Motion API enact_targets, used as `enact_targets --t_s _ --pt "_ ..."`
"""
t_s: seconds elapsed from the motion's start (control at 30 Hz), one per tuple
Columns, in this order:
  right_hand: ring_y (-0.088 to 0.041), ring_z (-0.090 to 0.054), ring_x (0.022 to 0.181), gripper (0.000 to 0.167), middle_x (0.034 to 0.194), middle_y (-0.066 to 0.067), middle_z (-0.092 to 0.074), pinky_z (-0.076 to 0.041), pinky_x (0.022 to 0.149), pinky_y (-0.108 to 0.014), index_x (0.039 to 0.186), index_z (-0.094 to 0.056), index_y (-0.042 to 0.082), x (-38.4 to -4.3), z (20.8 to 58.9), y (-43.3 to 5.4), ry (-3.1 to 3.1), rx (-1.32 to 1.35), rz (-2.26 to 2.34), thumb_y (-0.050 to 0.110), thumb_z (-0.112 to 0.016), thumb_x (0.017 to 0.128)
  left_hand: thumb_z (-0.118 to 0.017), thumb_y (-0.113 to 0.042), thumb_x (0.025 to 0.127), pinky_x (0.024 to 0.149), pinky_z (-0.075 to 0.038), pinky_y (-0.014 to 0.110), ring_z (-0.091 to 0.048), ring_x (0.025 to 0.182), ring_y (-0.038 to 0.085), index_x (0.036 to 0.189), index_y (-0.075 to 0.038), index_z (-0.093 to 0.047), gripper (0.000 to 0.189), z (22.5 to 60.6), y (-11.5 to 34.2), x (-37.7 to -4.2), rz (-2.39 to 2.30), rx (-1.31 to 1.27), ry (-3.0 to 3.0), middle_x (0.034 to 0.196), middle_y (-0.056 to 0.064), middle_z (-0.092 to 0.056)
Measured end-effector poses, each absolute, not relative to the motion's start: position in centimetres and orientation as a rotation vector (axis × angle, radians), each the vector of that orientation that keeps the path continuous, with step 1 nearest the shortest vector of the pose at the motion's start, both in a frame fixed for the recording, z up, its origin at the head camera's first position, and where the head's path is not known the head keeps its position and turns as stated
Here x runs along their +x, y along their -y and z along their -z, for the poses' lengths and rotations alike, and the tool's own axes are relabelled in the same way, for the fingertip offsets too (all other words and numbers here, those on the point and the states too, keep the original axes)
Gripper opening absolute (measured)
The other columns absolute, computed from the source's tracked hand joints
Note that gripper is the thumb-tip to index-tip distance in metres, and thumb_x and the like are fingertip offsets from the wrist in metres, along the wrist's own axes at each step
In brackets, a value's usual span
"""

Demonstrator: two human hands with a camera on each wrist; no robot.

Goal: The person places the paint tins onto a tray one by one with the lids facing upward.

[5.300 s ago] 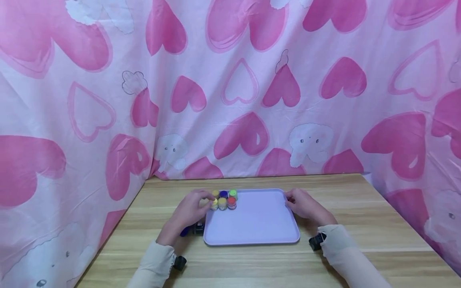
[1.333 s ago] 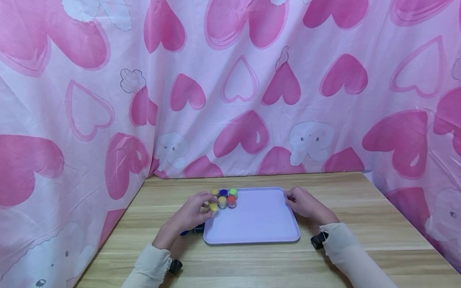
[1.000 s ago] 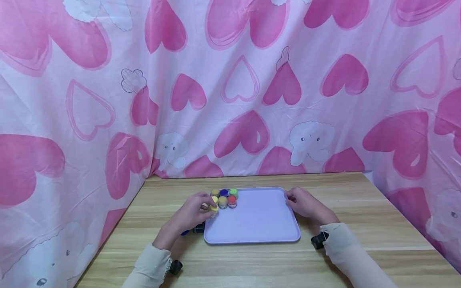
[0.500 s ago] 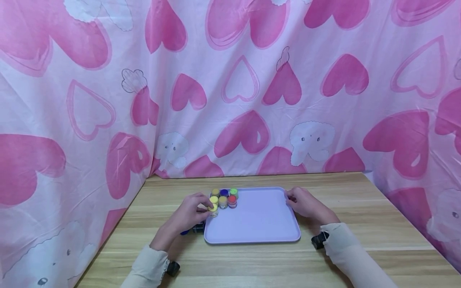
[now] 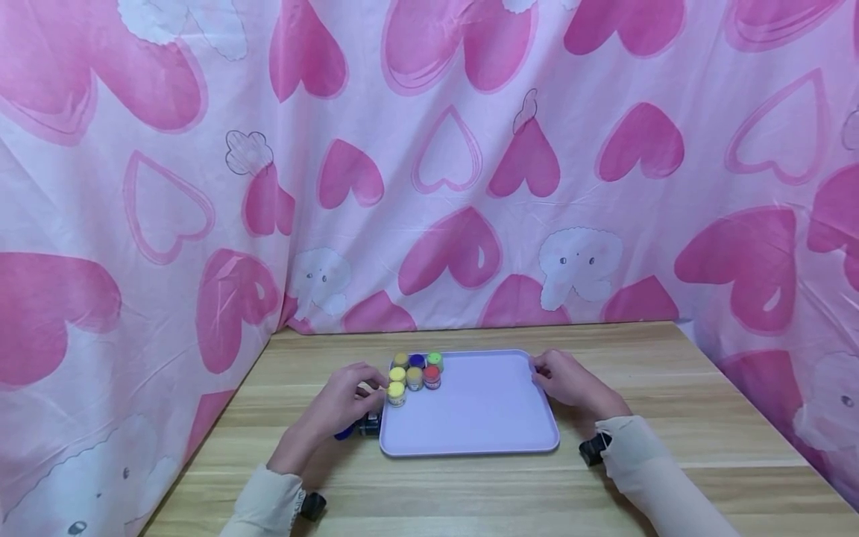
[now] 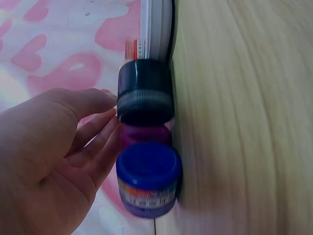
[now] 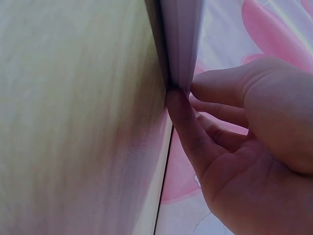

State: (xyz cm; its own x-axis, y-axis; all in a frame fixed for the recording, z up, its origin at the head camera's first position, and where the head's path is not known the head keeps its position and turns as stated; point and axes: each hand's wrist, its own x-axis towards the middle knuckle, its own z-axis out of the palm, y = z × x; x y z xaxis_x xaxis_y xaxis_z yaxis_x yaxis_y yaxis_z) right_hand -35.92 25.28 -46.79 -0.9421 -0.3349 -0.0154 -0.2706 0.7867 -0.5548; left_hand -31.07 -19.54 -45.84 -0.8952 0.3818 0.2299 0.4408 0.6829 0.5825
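A lilac tray (image 5: 476, 425) lies on the table with several small paint jars standing in its back left corner. Frontmost among them is a yellow-lidded jar (image 5: 397, 394), just behind which stands another yellow-lidded jar (image 5: 398, 375). My left hand (image 5: 345, 399) hovers by the tray's left rim, fingers loosely bent and holding nothing. In the left wrist view, a black-lidded jar (image 6: 145, 93) and a blue-lidded jar (image 6: 149, 178) appear beside that hand, partly hiding a magenta jar (image 6: 146, 136). My right hand (image 5: 570, 380) pinches the tray's right rim between thumb and fingers.
Also on the tray are a red-lidded jar (image 5: 432, 377), a green-lidded jar (image 5: 435, 361), a dark blue-lidded jar (image 5: 417, 362) and tan-lidded ones. A pink heart-patterned curtain (image 5: 450, 246) rises behind the wooden table (image 5: 470, 496).
My left hand set a yellow-lidded jar down in front of the other yellow one, let it go and drew back left. The right hand stayed at the tray's rim.
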Motion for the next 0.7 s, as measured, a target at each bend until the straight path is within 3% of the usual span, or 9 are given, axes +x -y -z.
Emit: enact_targets --t_s 0.23,0.47,0.7 --pt "-0.019 -0.067 0.097 0.039 0.130 -0.018 -0.076 -0.065 0.098 -0.045 0.143 -0.067 -0.002 -36.0 46.8 -25.1 -2.855 -0.480 0.878 0.005 -0.069 0.104 -0.076 -0.007 0.100 0.080 -0.062 0.021 -0.073 0.099 0.012 0.109 -0.011 -0.080 0.011 45.5 21.0 -30.8 0.973 -0.645 2.825 0.108 -0.002 -0.077" --pt "-0.019 -0.064 0.089 0.025 0.105 -0.007 -0.075 -0.065 0.083 -0.034 0.129 -0.075 0.002 -36.1 46.7 -25.2 -2.852 -0.490 0.876 0.005 -0.068 0.105 -0.076 -0.006 0.100 0.078 -0.062 0.022 -0.072 0.096 0.013 0.108 -0.008 -0.080 0.009 45.1 22.8 -30.6 0.935 -0.646 2.822 0.104 0.000 -0.078" --pt "-0.022 -0.066 0.097 0.041 0.118 -0.013 -0.072 -0.066 0.095 -0.043 0.142 -0.061 -0.002 -35.8 46.6 -24.9 -2.875 -0.362 0.868 0.010 -0.070 0.104 -0.075 -0.010 0.101 0.078 -0.061 0.022 -0.068 0.091 0.010 0.109 -0.011 -0.081 0.010 44.7 23.7 -30.4 0.895 -0.570 2.911 0.100 -0.005 -0.075"
